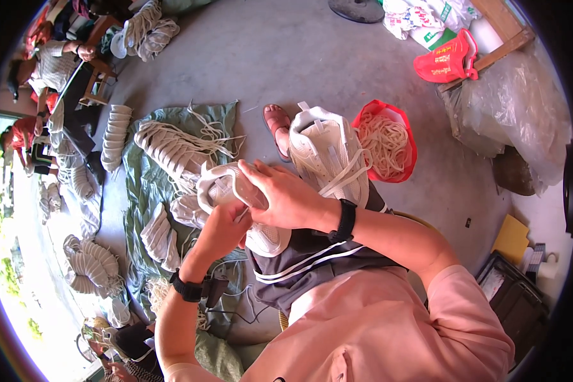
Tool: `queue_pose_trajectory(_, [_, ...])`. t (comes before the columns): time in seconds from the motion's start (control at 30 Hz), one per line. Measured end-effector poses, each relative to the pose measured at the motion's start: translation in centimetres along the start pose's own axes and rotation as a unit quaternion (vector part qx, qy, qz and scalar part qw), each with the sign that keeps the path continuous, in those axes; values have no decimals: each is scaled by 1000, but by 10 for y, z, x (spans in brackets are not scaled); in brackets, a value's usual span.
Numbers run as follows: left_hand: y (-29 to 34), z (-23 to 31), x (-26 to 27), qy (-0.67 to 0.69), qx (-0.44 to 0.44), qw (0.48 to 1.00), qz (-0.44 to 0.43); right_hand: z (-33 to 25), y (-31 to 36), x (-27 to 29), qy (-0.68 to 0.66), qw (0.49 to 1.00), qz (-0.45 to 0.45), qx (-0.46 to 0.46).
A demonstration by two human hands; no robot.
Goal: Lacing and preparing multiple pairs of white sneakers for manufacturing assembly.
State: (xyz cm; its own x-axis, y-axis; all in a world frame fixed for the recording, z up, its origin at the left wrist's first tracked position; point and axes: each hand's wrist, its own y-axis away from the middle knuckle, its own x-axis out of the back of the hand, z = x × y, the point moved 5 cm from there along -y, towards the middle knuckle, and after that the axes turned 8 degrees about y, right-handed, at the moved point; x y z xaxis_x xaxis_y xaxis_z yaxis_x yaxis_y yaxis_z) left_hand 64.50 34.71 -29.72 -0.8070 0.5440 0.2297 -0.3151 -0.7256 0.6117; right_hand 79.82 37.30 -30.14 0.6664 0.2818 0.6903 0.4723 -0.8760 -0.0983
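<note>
Over my lap, my left hand (224,230) and my right hand (291,198) grip a white shoe upper (218,183), its collar opening turned up. The fingers of my left hand are bent at its near edge; those of my right hand wrap over its side. A rounded white toe (267,240) shows below my hands; I cannot tell if it belongs to the same upper. Beyond my right wrist, a second white shoe upper (325,143) rests on my leg, with a loose white lace (345,173) trailing across it.
A red bag (411,143) full of white laces (383,145) stands right of my leg. At left, a green sheet (143,159) carries stacked shoe uppers (172,148). Several people (54,70) sit at far left. Plastic sheeting (516,102) and a black crate (512,293) are at right.
</note>
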Motion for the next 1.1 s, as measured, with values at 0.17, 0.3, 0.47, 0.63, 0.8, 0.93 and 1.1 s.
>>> queue_pose_trajectory(0.17, [-1, -10, -4, 24, -41, 998, 38, 4, -3, -2, -21, 1000, -17, -3])
queue_pose_trajectory(0.3, [3, -8, 1, 39, -40, 983, 177, 14, -6, -3, -34, 999, -8, -7])
queue_pose_trajectory(0.47, [0, -20, 5, 10, -92, 978, 189, 15, -7, -5, -10, 1000, -18, -20])
queue_pose_trajectory(0.63, [-5, -10, 3, -54, -113, 981, 149, 20, 5, -3, 35, 996, 77, 21])
queue_pose_trajectory(0.8, [-7, -16, 4, -1, -105, 983, 150, 17, 29, 7, 10, 995, 94, 3])
queue_pose_trajectory(0.93, [-10, -15, 8, -4, -112, 983, 142, 19, 36, 3, 57, 995, 82, 1])
queue_pose_trajectory(1.1, [-12, -9, 6, -36, -106, 985, 132, 22, 37, 0, 80, 995, 62, -25])
